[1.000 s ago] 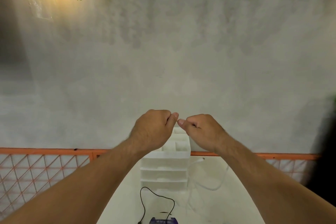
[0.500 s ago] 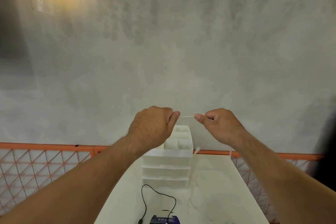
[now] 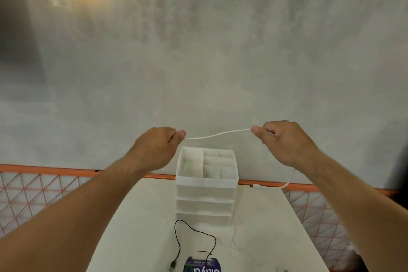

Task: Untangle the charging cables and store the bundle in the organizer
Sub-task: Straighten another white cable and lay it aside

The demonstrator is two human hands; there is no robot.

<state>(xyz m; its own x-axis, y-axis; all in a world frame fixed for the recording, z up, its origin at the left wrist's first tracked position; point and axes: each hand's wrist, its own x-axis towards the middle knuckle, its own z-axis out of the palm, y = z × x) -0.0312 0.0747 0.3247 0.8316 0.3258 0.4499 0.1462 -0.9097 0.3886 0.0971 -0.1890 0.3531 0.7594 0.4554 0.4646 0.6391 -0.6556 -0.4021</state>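
Left grip [image 3: 154, 148] and right grip [image 3: 284, 143] pinching white cable [image 3: 218, 133] above organizer [image 3: 206, 180], black cable [image 3: 175, 228] on table [image 3: 136, 227]

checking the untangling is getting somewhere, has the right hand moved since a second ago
Yes. The right hand has moved rightward, away from the organizer it overlapped earlier, drawing the white cable out from the left hand.

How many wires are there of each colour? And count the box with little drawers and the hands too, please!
white cable: 1
black cable: 1
organizer: 1
hands: 2, the left hand and the right hand, both pinching the white cable
Total: 5
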